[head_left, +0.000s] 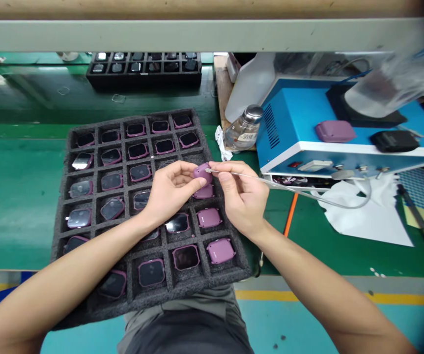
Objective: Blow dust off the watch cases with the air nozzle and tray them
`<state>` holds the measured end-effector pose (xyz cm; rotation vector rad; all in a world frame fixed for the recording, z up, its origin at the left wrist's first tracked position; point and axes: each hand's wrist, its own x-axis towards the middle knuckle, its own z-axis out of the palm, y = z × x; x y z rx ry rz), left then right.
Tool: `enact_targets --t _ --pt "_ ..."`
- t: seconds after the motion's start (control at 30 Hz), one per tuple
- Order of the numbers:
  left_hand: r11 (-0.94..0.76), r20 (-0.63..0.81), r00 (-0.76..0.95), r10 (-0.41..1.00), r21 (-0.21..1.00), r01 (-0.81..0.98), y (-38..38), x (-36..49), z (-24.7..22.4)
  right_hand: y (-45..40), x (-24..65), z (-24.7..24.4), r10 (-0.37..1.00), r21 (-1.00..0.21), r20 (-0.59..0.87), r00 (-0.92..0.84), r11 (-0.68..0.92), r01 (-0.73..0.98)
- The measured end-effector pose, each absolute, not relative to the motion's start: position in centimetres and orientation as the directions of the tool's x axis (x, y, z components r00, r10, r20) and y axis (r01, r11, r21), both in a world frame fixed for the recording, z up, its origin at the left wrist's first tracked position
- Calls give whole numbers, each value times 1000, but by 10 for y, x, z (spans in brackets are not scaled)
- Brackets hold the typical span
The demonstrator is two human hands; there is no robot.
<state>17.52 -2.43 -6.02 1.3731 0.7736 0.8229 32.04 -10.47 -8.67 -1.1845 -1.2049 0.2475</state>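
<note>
1. Left hand (171,189): curled, mostly closed, holding a mauve plastic case (202,172) against its thumb. The fingers behind the case are partly out of sight, so the exact grip is hard to make out.
2. Right hand (241,196): pinches a thin metal-tipped tube (234,172) between thumb and forefinger. The tip meets the case's edge, though contact can't be confirmed at this resolution.
3. The case is held above the upper right of a dark grey foam tray (197,295). A second mauve piece (203,192) sits just below it, partly hidden by the left thumb.
4. The tray's cells hold dark glossy-faced pieces with mauve rims. The hands and forearms cover several cells, and the lower left cells are partly cut off by the left forearm.
5. Clear tubing (329,199) runs from the tube toward a blue bench unit (293,113); its far end is out of sight.
6. On the unit are a mauve case (335,131) and a black case (394,141).
7. Nearby stand a glass bottle with a metal cap (244,129) and a white sheet (366,216).
8. Top right, a clear object (392,83) is too blurred to identify.
</note>
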Motion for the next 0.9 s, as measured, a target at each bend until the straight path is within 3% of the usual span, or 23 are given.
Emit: enact_targets --t 0.9 --pt "-11 0 506 863 1000 19 -19 174 -56 -98 321 -82 686 -792 604 406 458 403"
